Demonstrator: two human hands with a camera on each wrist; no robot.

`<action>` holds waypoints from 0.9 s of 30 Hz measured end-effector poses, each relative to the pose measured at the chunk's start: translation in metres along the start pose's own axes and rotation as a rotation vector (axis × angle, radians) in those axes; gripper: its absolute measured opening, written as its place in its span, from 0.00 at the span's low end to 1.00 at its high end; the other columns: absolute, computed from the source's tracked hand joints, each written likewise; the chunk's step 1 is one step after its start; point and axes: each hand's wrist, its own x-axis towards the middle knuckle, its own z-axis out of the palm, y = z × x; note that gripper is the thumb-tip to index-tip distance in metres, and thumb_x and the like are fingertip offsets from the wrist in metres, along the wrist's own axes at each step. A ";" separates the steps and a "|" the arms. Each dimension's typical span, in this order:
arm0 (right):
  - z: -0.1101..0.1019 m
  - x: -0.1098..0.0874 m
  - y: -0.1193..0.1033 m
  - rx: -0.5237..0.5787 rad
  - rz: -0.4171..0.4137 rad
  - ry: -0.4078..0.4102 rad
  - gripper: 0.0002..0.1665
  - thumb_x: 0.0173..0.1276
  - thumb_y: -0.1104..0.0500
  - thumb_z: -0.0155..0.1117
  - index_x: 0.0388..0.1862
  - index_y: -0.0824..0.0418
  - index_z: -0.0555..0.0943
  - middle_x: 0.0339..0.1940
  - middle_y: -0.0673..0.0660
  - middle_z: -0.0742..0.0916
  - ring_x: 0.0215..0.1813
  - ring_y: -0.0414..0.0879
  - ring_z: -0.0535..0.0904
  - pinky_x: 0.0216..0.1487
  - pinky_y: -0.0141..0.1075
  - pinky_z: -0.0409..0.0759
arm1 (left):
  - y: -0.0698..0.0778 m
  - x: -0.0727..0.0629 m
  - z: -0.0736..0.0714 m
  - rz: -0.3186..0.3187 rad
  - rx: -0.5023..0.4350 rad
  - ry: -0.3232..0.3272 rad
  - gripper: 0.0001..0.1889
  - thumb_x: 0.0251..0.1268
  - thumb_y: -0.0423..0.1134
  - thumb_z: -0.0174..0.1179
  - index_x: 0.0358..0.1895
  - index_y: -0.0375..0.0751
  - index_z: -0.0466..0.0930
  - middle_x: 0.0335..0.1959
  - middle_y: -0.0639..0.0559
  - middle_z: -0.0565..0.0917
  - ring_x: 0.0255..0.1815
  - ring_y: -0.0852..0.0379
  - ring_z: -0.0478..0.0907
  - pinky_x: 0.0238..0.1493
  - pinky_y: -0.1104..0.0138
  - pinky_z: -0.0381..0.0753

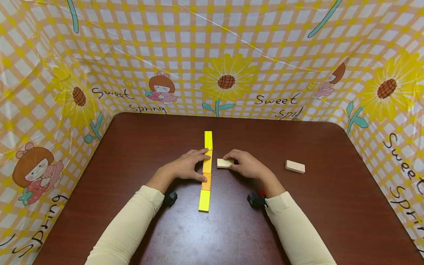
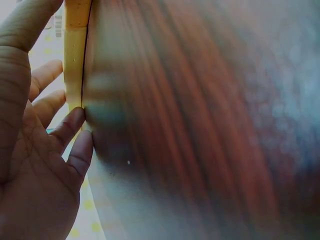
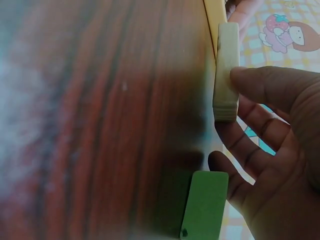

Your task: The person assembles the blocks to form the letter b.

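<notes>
Pinching a pale block (image 1: 222, 163), the right hand (image 1: 247, 165) faces the spread left hand (image 1: 186, 166).

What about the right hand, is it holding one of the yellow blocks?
No, in the head view the right hand pinches a pale wooden block beside the yellow-orange row.

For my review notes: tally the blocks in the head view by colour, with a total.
Yellow blocks: 2
Orange blocks, one lighter: 2
Pale wooden blocks: 2
Total: 6

The right wrist view also shows a green face; I cannot tell whether it belongs to one of these.
</notes>
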 end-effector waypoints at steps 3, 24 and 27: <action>-0.001 -0.004 -0.002 0.017 0.001 -0.022 0.15 0.69 0.66 0.64 0.54 0.61 0.82 0.50 0.53 0.84 0.50 0.48 0.77 0.53 0.46 0.75 | 0.000 0.000 0.000 -0.002 0.005 -0.002 0.45 0.55 0.60 0.71 0.75 0.49 0.64 0.80 0.54 0.52 0.78 0.51 0.49 0.73 0.50 0.54; 0.007 -0.021 -0.007 0.049 -0.098 -0.126 0.14 0.68 0.67 0.64 0.51 0.57 0.84 0.49 0.49 0.83 0.48 0.45 0.77 0.52 0.44 0.76 | 0.003 -0.001 -0.001 -0.008 -0.030 0.002 0.45 0.54 0.58 0.72 0.74 0.48 0.66 0.80 0.54 0.51 0.78 0.50 0.49 0.72 0.49 0.53; 0.008 -0.024 -0.009 0.048 -0.111 -0.146 0.15 0.68 0.67 0.65 0.52 0.56 0.84 0.50 0.49 0.83 0.49 0.45 0.77 0.53 0.44 0.76 | 0.003 -0.001 -0.001 -0.013 -0.037 0.003 0.45 0.54 0.58 0.72 0.74 0.48 0.66 0.80 0.55 0.51 0.78 0.50 0.49 0.73 0.49 0.53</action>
